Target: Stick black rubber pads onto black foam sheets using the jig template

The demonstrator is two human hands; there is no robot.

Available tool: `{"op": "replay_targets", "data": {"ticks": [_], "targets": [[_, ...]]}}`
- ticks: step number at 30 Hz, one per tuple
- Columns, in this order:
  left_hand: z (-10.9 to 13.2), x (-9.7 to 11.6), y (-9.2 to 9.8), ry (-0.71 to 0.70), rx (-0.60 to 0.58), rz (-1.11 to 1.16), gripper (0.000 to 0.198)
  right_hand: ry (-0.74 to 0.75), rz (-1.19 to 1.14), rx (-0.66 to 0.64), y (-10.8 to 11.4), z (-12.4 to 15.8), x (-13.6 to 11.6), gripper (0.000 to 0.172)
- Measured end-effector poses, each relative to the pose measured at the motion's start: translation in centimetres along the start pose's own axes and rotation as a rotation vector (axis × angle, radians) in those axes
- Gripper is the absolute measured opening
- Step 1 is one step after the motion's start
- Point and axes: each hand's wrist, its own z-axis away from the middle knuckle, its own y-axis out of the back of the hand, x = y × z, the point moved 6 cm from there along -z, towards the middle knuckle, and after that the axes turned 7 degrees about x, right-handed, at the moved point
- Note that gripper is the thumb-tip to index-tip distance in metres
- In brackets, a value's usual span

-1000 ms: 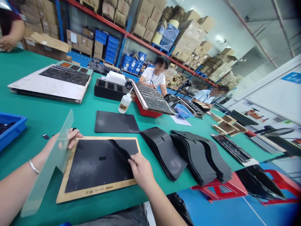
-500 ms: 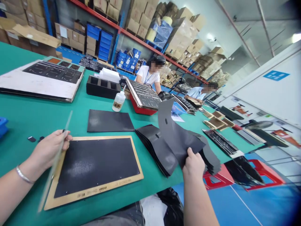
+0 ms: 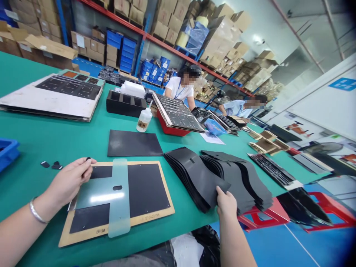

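Observation:
In my left hand [image 3: 73, 178], a small black piece [image 3: 88, 158] is pinched between fingertips, at the left edge of a tan-framed board [image 3: 147, 189] with a black surface. Across that board lies a clear T-shaped template [image 3: 120, 204] with a small rounded slot; its left end passes by my left hand. My right hand [image 3: 226, 202] is closed on the near corner of a black sheet [image 3: 198, 168], which rests on top of a stack of similar curved sheets. A second fanned stack of black sheets [image 3: 233, 174] sits just right of it.
Behind the board are a flat black panel [image 3: 135, 143] and a squeeze bottle [image 3: 144, 119]. Small black pieces [image 3: 56, 165] and a blue bin [image 3: 7, 151] lie left. A red bin [image 3: 172, 129] bears layered sheets. Two people [image 3: 180, 89] sit farther along the table.
The clear template, earlier tilted on edge by my left hand, now lies flat across the board. My right hand has lowered the raised black sheet onto the stack.

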Motion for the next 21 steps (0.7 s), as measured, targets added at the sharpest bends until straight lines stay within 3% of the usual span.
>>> {"op": "replay_targets", "data": {"ticks": [3,5,7,10,12,15,18,21], "targets": [[1.4,-0.5,-1.7,0.114,-0.147,0.125,0.024,0.079,0.084,0.121,1.2,0.0,-1.7,0.065],[2.4,-0.5,-2.8,0.142,-0.22,0.12,0.025,0.18,0.047,0.076,0.4,1.7,-4.1,0.064],[3.4,-0.4,-3.8,0.14,-0.322,0.073,0.024,0.285,-0.06,-0.124,-1.5,5.3,-7.2,0.049],[4.5,-0.2,-4.8,0.113,-0.428,-0.044,0.028,0.495,-0.216,-0.529,-4.0,14.2,-13.2,0.03],[4.7,-0.2,-4.9,0.094,-0.444,-0.112,0.036,0.708,-0.282,-0.835,-4.8,21.3,-17.2,0.019],[4.5,-0.4,-4.8,0.058,-0.457,-0.203,0.034,0.873,-0.367,-1.154,-4.8,29.6,-20.8,0.014],[4.1,-0.2,-4.5,-0.036,-0.451,-0.289,0.029,0.878,-0.44,-1.286,-5.0,33.5,-21.9,0.009],[3.8,-0.2,-4.1,-0.042,-0.386,-0.251,0.026,0.891,-0.584,-1.165,-5.0,33.8,-22.0,0.008]]}}
